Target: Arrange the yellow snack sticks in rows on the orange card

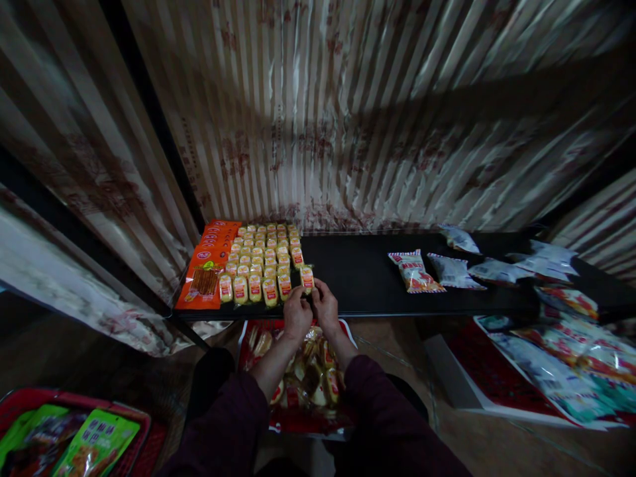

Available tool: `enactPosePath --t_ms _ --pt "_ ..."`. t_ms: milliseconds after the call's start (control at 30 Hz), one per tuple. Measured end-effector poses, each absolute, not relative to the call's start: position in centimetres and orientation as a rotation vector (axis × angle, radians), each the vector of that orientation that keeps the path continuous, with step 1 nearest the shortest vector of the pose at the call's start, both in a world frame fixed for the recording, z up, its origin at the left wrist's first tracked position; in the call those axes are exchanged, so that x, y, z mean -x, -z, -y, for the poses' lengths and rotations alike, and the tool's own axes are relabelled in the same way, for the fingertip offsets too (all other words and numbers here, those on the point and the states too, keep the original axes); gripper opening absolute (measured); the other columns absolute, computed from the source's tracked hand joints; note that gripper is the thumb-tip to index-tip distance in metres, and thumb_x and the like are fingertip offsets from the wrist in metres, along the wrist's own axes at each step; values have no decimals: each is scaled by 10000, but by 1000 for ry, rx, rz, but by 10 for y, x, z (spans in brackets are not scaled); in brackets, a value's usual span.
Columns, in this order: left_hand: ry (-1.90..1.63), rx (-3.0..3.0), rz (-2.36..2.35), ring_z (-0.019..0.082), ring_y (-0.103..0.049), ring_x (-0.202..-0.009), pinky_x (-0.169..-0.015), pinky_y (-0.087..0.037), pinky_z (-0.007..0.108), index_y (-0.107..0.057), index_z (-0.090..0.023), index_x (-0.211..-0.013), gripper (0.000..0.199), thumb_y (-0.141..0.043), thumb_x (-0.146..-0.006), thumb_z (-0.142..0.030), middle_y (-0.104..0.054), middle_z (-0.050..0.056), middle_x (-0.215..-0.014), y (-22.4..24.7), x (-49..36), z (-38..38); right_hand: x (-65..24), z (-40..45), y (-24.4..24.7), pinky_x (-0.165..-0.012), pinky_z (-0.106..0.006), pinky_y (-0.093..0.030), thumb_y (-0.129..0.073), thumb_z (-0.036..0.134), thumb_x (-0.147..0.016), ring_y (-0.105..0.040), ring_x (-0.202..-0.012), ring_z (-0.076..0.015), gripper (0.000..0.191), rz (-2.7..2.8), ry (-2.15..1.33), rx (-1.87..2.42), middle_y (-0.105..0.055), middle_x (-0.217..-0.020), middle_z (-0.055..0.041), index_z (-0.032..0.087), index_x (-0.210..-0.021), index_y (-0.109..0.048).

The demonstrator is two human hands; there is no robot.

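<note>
A small wrapped cake (pixel 307 277) in a yellow packet with a red-and-white label is at the shelf's front edge. My left hand (pixel 297 317) and my right hand (pixel 325 307) are closed together at its lower end, fingers pinched on it. Just left of it, similar wrapped cakes (pixel 255 287) stand in close rows on the black shelf (pixel 348 278). Orange snack bags (pixel 209 255) lie at the rows' left side. Below my hands is a red basket (pixel 278 424) holding more wrapped cakes (pixel 312 377). My fingertips partly hide the held packet's bottom.
White-and-red snack bags (pixel 416 271) lie scattered on the shelf's right part. A red basket (pixel 477 371) of larger bags stands low at the right. Another red basket (pixel 142 424) with green packets (pixel 99 444) is at lower left. A striped curtain (pixel 318 132) hangs behind.
</note>
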State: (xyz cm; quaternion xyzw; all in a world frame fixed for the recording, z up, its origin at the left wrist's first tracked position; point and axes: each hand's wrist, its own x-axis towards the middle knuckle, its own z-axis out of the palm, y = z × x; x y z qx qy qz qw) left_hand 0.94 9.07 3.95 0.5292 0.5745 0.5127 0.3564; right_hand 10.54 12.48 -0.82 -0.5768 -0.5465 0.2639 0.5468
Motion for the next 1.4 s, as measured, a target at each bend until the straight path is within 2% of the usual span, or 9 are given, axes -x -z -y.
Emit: enactPosePath --t_ms 233,367,467,567,733,800,1033,1300,1400 --pt "-1291 -1453 -1522 225 -548 -1201 -1083 -409 389 -654 -157 -1099 496 -459 -688 40 -620 113 -1238 -32 -17 -100 -108 -142 15 -922 -378 -492 -445 390 -824 -649 -969 -229 381 1327 -601 1369 -702 -1069 -98 180 -1079 -635" --pt "-1196 -1598 -1589 223 -506 -1259 -1104 -393 368 -611 -77 -1186 521 -420 -715 38 -568 169 -1309 -33 -20 -104 -109 -150 17 -923 -374 -492 -441 386 -833 -646 -983 -225 369 1342 -589 1386 -700 -1080 -95 187 -1077 -634" --pt "-1177 -1612 -1612 227 -488 -1281 -1099 -401 352 -588 -62 -1225 537 -417 -724 26 -547 181 -1331 -32 -22 -107 -109 -153 18 -921 -376 -492 -442 384 -836 -649 -975 -225 369 1345 -609 1387 -698 -1087 -95 189 -1088 -628" --pt "-1161 -1603 -1629 229 -487 -1284 -1118 -378 368 -588 -79 -1228 533 -418 -731 12 -547 172 -1334 -31 -23 -110 -110 -156 19 -911 -375 -496 -439 380 -835 -652 -967 -226 373 1358 -617 1388 -697 -1084 -100 185 -1094 -623" --pt "-1141 -1574 -1616 228 -468 -1298 -1145 -335 362 -561 -28 -1246 509 -385 -768 -25 -529 198 -1345 -36 -24 -111 -110 -160 21 -899 -354 -499 -449 375 -836 -654 -955 -215 361 1373 -619 1382 -702 -1070 -89 190 -1092 -623" --pt "-1144 -1559 -1604 220 -471 -1293 -1153 -320 367 -565 -43 -1239 495 -376 -782 -45 -542 185 -1332 -39 -24 -111 -109 -161 20 -896 -348 -496 -448 380 -840 -654 -950 -212 368 1371 -632 1382 -702 -1070 -87 190 -1105 -619" --pt "-1149 -1502 -1627 218 -475 -1289 -1155 -304 389 -569 -66 -1222 432 -332 -875 -164 -540 183 -1340 -38 -27 -118 -109 -162 14 -877 -358 -491 -445 391 -837 -649 -947 -225 405 1391 -688 1447 -698 -1088 -85 195 -1152 -607" --pt "-1200 -1456 -1641 227 -448 -1315 -1158 -290 377 -555 -58 -1237 433 -345 -901 -233 -517 196 -1367 -33 -33 -131 -111 -176 22 -894 -352 -495 -471 373 -818 -640 -952 -215 376 1393 -715 1398 -707 -1039 -57 222 -1124 -629" --pt "-1208 -1456 -1651 230 -460 -1299 -1149 -301 367 -564 -70 -1215 419 -342 -910 -250 -526 195 -1351 -35 -35 -135 -111 -180 24 -920 -366 -490 -480 352 -808 -636 -973 -218 374 1395 -733 1395 -698 -1081 -58 226 -1127 -629"
